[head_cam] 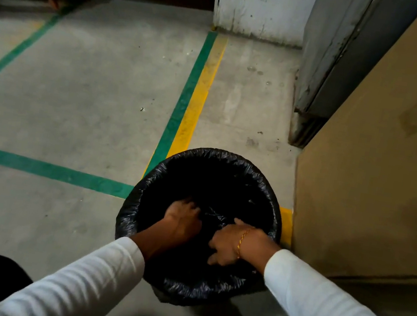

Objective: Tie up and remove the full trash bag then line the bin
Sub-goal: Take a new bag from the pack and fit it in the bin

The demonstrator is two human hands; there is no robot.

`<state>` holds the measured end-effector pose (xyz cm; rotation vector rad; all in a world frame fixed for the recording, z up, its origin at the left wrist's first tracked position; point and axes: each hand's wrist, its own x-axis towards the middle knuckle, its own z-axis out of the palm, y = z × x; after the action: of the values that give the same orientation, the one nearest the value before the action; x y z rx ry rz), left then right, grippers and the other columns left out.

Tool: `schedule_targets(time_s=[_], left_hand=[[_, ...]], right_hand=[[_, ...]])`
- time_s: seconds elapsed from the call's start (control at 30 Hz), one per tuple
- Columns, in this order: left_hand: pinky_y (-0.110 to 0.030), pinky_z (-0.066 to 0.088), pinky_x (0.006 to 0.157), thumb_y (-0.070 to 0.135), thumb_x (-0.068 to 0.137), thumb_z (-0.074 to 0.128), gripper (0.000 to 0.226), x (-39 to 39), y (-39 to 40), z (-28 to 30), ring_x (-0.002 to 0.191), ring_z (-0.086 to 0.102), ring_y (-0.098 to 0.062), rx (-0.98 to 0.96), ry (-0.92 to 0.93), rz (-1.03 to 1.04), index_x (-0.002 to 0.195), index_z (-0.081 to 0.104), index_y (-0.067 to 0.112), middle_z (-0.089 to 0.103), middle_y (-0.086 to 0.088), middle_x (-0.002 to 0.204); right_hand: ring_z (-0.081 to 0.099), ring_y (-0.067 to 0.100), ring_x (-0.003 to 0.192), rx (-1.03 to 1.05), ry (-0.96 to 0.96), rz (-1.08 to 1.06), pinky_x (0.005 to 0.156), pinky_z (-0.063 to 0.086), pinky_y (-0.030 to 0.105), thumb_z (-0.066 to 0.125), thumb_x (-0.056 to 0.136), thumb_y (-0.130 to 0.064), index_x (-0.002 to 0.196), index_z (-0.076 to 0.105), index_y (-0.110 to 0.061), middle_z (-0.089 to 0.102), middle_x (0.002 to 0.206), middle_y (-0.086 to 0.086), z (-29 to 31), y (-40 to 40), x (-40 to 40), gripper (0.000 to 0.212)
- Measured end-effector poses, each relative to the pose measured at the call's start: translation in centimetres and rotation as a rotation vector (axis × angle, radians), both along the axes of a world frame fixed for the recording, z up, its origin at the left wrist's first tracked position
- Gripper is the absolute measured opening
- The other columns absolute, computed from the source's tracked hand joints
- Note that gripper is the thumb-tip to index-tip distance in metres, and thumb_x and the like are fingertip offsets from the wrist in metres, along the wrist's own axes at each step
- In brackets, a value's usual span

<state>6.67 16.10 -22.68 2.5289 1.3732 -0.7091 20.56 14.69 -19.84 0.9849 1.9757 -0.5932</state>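
Both hands are lowered into the mouth of the bin. The left hand (184,215) is pressed down against the black plastic on the left inner side, fingers curled forward into the film; it appears to be gripping a fold, but the interior is too dark to confirm a closed grasp. The right hand (229,244) lies across the near right part of the opening, fingers spread and bent downward onto the plastic; whether it holds any of the film cannot be determined. A thin gold bracelet (242,241) sits on the right wrist. Both arms wear long white sleeves (79,279).

The round bin lined with a crinkled black plastic trash bag (215,156) stands on the grey concrete floor (92,71). The bag's edge is folded outward over the whole rim and hangs down the outer wall. The contents of the bag are not distinguishable.

The bin stands just beside a tall beige cardboard-coloured panel (377,171) on its right. A green floor stripe (187,94) and an adjoining yellow floor stripe (200,96) run away from the bin toward a scuffed white wall pillar (261,5). A second green line crosses the floor to the left of the bin.
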Motion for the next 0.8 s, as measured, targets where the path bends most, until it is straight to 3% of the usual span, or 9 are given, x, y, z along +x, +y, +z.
schedule_targets(time_s=[0.07,0.23,0.37,0.43,0.5,0.57,0.6,0.7,0.8], left_hand=[[-0.037,0.034,0.109,0.019,0.100,0.038,0.037,0.8,-0.4,0.8,0.132,0.046,-0.028,-0.079,0.006,-0.050,0.132,0.055,0.009,0.053,-0.011,0.140],[-0.040,0.040,0.099,0.012,0.101,0.038,0.034,-0.5,-1.7,1.0,0.117,0.055,-0.033,-0.070,-0.205,-0.172,0.125,0.057,-0.003,0.059,-0.022,0.126],[-0.027,0.053,0.040,0.015,0.074,0.045,0.031,-2.7,-2.4,-2.2,0.053,0.069,-0.025,-0.086,-0.345,0.030,0.067,0.072,0.002,0.070,-0.012,0.062],[-0.019,0.044,0.033,0.014,0.073,0.045,0.031,-3.1,-2.3,-2.7,0.052,0.070,-0.025,-0.107,-0.376,0.102,0.066,0.073,0.001,0.069,-0.012,0.060],[-0.018,0.045,0.045,0.014,0.076,0.045,0.033,-2.0,-2.3,0.0,0.064,0.073,-0.023,-0.072,-0.381,0.077,0.075,0.074,-0.003,0.071,-0.021,0.071],[-0.015,0.043,0.080,0.011,0.089,0.043,0.036,-1.1,-2.2,0.4,0.103,0.069,-0.025,-0.044,-0.366,-0.047,0.100,0.068,-0.012,0.065,-0.033,0.112],[-0.013,0.041,0.084,0.010,0.096,0.041,0.033,-0.8,-2.1,0.9,0.122,0.057,-0.026,-0.103,-0.261,-0.051,0.110,0.064,-0.009,0.055,-0.029,0.132],[-0.023,0.045,0.088,0.013,0.101,0.042,0.032,-0.2,-2.2,1.1,0.128,0.049,-0.031,-0.291,-0.093,-0.015,0.124,0.059,-0.001,0.052,-0.022,0.139],[-0.042,0.038,0.103,0.015,0.102,0.036,0.038,0.4,-1.7,0.8,0.130,0.045,-0.034,-0.119,-0.026,-0.067,0.135,0.049,0.003,0.046,-0.017,0.142]], right_hand=[[0.053,0.039,0.123,0.098,0.113,-0.046,0.101,0.044,0.046,0.050,0.093,-0.029,0.130,0.055,-0.010,0.053,0.136,0.018,1.0,0.6,-0.2,0.042],[0.056,0.041,0.118,0.106,0.249,-0.258,0.094,0.048,0.038,0.052,0.087,-0.011,0.123,0.060,-0.010,0.055,0.130,0.023,0.4,2.8,-0.8,0.037],[0.059,0.035,0.116,0.063,0.282,-0.349,0.097,0.050,0.039,0.053,0.084,-0.009,0.123,0.064,-0.018,0.059,0.130,0.018,-2.7,4.2,-1.6,0.042],[0.050,0.037,0.126,0.052,0.240,-0.313,0.104,0.045,0.042,0.057,0.086,-0.015,0.135,0.053,-0.021,0.046,0.143,0.015,-4.0,4.3,-1.9,0.049],[0.039,0.041,0.134,0.068,0.188,-0.276,0.107,0.041,0.049,0.065,0.085,-0.026,0.142,0.041,-0.026,0.026,0.153,0.012,-5.2,4.3,-1.7,0.062],[0.028,0.043,0.138,0.073,0.128,-0.229,0.108,0.037,0.055,0.074,0.079,-0.032,0.147,0.028,-0.030,0.011,0.159,0.008,-5.7,4.1,-1.4,0.081],[0.025,0.044,0.139,0.078,0.107,-0.198,0.108,0.036,0.057,0.075,0.078,-0.032,0.148,0.024,-0.031,0.007,0.160,0.009,-5.9,3.9,-1.3,0.088],[0.022,0.045,0.140,0.104,0.066,-0.122,0.107,0.034,0.061,0.073,0.080,-0.030,0.150,0.020,-0.029,0.009,0.159,0.011,-5.9,3.4,-1.2,0.087],[0.034,0.038,0.137,0.213,0.142,-0.076,0.104,0.040,0.054,0.066,0.085,-0.027,0.141,0.040,-0.019,0.031,0.150,0.010,-4.8,3.4,-1.2,0.062]])
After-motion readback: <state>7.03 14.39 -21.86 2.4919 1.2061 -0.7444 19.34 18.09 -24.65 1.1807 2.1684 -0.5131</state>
